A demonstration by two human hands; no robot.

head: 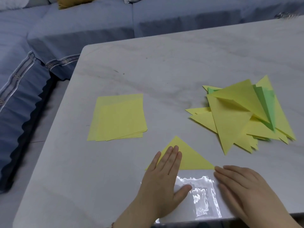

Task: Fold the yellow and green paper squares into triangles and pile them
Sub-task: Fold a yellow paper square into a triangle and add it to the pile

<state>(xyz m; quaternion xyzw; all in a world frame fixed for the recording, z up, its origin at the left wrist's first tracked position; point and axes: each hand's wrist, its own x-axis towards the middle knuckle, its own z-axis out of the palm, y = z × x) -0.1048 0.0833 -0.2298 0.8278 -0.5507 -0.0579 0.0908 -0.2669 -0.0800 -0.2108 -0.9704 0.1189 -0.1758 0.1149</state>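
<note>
A yellow paper triangle [190, 156] lies folded near the table's front edge, its long side toward me. My left hand [162, 180] lies flat with straight fingers pressing its left half. My right hand [243, 188] rests flat on the table, its fingertips at the triangle's right corner. A stack of yellow paper squares [119, 117] sits to the left. At the right a loose pile of folded triangles [243, 112] holds yellow pieces and a few green ones, with the top yellow one partly sprung open.
The pale marble table [164, 69] reflects a bright patch of light [200, 195] between my hands. A blue sofa [65, 30] wraps around the table's far and left sides. A small object [283, 15] lies at the far right edge.
</note>
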